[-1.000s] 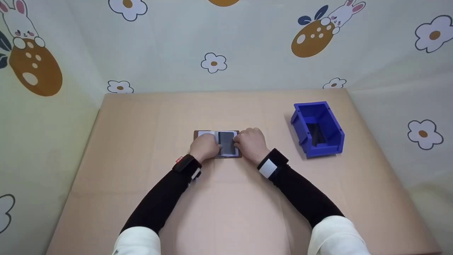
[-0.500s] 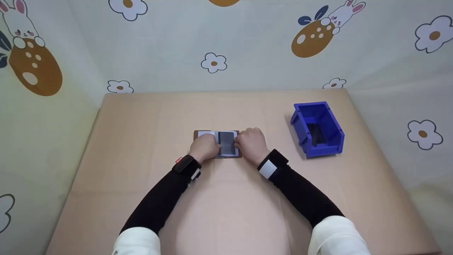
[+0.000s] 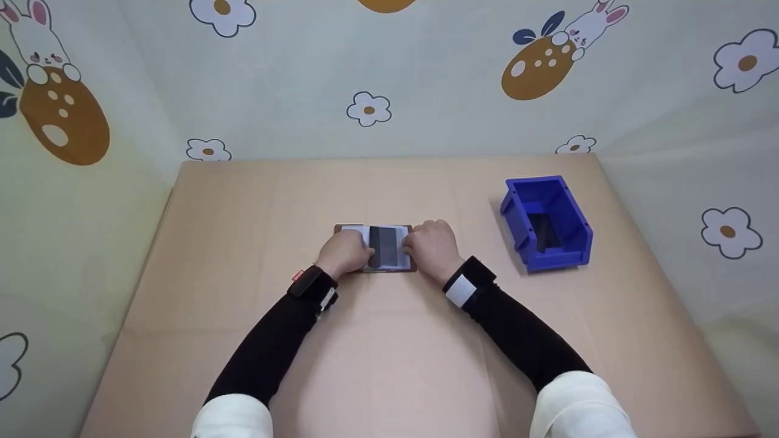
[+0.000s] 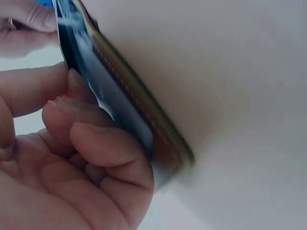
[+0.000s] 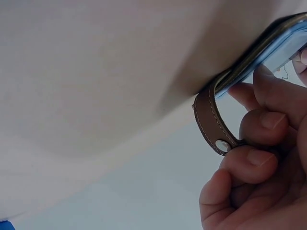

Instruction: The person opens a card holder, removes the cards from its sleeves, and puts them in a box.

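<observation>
A brown leather card holder [image 3: 404, 264] with clear plastic sleeves lies open on the table. A dark flat card [image 3: 383, 246] sits at its right sleeve and sticks out toward the fold. My left hand [image 3: 344, 250] pinches the card's left edge between thumb and forefinger, the other fingers curled above the left sleeve. At the opposite side, my right hand [image 3: 435, 246] grips the holder's right edge with thumb and forefinger. In the right wrist view a brown stitched strap [image 5: 207, 115] with a metal snap [image 5: 223, 144] loops out beside the curled right fingers.
A blue plastic bin [image 3: 560, 258] stands at the back right of the table, with a dark flat shape [image 3: 543, 231] on its floor. The tan table [image 3: 243, 243] meets patterned cloth walls [image 3: 304, 79] at the back and sides.
My left hand has moved slightly left, and the dark card has slid left with it, partly out of the right sleeve. My right hand and the holder have stayed in place.
</observation>
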A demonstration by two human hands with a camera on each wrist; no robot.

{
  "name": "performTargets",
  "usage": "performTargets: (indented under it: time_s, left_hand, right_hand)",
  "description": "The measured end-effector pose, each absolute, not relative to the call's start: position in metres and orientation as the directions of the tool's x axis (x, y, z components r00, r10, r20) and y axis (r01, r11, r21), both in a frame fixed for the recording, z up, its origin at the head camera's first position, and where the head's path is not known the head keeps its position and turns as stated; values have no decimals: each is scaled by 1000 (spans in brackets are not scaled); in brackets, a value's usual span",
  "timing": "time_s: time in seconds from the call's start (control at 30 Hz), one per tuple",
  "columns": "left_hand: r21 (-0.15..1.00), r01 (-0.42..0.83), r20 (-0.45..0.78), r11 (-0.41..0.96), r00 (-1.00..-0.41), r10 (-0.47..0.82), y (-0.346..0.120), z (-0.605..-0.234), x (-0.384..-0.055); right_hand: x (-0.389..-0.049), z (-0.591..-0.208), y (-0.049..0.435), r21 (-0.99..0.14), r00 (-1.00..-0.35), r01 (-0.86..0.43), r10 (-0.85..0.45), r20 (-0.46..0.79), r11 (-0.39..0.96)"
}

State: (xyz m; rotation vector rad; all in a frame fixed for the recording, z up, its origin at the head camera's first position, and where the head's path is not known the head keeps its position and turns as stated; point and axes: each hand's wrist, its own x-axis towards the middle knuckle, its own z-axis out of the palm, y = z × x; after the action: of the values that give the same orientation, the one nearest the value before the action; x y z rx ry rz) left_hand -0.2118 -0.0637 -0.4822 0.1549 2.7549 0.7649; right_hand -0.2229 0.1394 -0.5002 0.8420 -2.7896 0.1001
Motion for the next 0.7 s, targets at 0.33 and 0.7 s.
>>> performTargets:
  time_s: [0.33,0.7]
  left_hand:
    - [551,104,-175,828,-956,237,-86,-479,-214]
    - [629,67,-184,774,-955,232,-94,-468,-212]
  right_hand:
    - [-222,-500,140,-29,-803,-565,-542,247,825]
    - [-221,-497,139,-23,-816,-553,-535,220,833]
